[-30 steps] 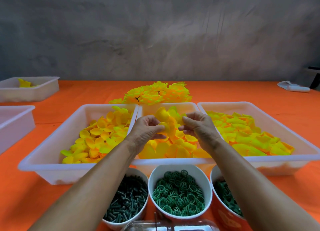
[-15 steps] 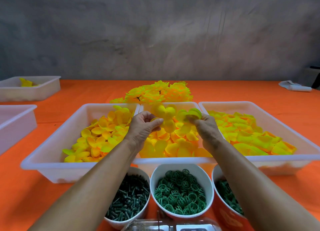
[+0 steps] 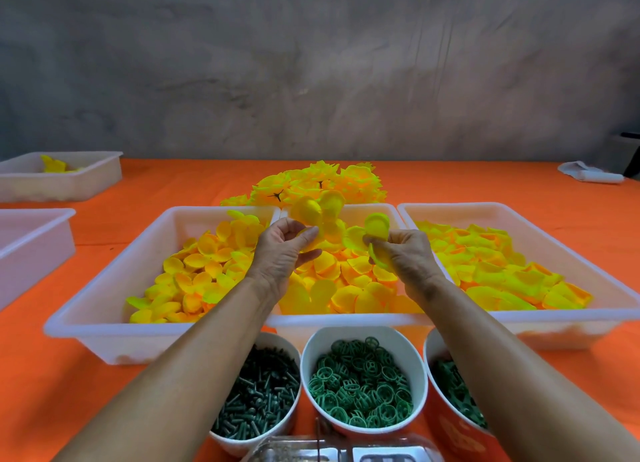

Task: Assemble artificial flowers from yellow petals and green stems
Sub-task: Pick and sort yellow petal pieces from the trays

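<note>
Both hands are raised over the middle white tray (image 3: 346, 321) of loose yellow petals. My left hand (image 3: 282, 252) pinches a yellow petal piece (image 3: 313, 212) between thumb and fingers. My right hand (image 3: 403, 255) pinches a second yellow-green petal piece (image 3: 375, 231). The two pieces are apart, a short gap between them. A heap of finished yellow flowers (image 3: 322, 186) lies behind the trays. Dark green stems fill the near left bowl (image 3: 258, 397).
White petal trays sit left (image 3: 104, 323) and right (image 3: 588, 319) of the middle one. A bowl of green rings (image 3: 362, 382) and an orange bowl of green parts (image 3: 457, 413) stand near me. Two more white trays (image 3: 62, 176) lie far left; a white cloth (image 3: 588, 174) far right.
Both hands rose from the middle tray's pile. The clump they held together has come apart into two petal pieces, one in each hand, and the hands moved apart.
</note>
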The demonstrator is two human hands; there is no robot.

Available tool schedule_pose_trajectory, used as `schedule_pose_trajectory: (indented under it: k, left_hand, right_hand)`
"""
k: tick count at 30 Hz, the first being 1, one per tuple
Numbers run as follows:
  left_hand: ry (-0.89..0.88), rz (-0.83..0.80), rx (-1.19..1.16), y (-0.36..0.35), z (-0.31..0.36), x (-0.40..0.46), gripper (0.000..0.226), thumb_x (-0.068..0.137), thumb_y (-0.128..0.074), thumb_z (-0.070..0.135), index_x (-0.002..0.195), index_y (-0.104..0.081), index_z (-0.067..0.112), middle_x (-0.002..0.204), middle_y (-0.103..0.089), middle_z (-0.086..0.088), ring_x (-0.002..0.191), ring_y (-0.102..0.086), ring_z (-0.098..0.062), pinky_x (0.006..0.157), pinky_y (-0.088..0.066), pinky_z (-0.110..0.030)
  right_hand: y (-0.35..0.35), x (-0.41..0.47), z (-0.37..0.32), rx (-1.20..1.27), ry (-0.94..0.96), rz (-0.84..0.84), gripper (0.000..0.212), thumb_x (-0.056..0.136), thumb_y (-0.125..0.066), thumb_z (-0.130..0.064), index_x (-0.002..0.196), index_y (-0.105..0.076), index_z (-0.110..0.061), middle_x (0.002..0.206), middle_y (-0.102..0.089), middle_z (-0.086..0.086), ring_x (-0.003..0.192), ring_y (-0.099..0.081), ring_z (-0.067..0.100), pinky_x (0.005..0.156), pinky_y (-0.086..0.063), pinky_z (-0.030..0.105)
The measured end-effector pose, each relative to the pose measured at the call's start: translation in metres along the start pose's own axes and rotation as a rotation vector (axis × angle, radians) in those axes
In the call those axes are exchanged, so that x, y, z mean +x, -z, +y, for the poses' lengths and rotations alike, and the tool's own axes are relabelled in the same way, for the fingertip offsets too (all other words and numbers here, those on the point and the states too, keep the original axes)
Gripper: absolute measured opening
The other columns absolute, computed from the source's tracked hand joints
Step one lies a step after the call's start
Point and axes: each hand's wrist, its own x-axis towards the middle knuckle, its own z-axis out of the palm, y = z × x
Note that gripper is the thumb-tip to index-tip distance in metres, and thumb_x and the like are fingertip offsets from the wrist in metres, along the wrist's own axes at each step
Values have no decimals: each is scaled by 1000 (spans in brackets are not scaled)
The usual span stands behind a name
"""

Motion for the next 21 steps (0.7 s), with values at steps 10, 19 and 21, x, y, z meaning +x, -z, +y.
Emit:
schedule_pose_trajectory:
  k: [10,19,21]
  left_hand:
    - [-10,33,-99,0,-1,2,14,86,-59,-3,82,-54,9,89,-56,-9,85,-58,-23,64,-60,-27]
    - [26,46,-139,-1,-2,5,5,91,-55,2,90,-53,6,100,-56,-13,82,-62,-26,64,-60,-31]
    - [26,37,-139,-1,-3,5,4,92,-54,2,91,-53,6,98,-57,-12,82,-63,-25,65,-60,-32]
  right_hand:
    - [-4,-3,-4,-37,-19,-80,21,84,-66,-7,64,-69,-13,66,-64,8,67,-55,21,67,-43,31]
    - [-2,-1,0,-114,-32,-104,7,77,-75,-12,72,-72,-7,67,-67,10,62,-56,17,61,-43,29]
    - [-3,0,3,-123,-25,-100,19,73,-79,-14,78,-71,2,71,-64,12,67,-56,21,65,-45,34]
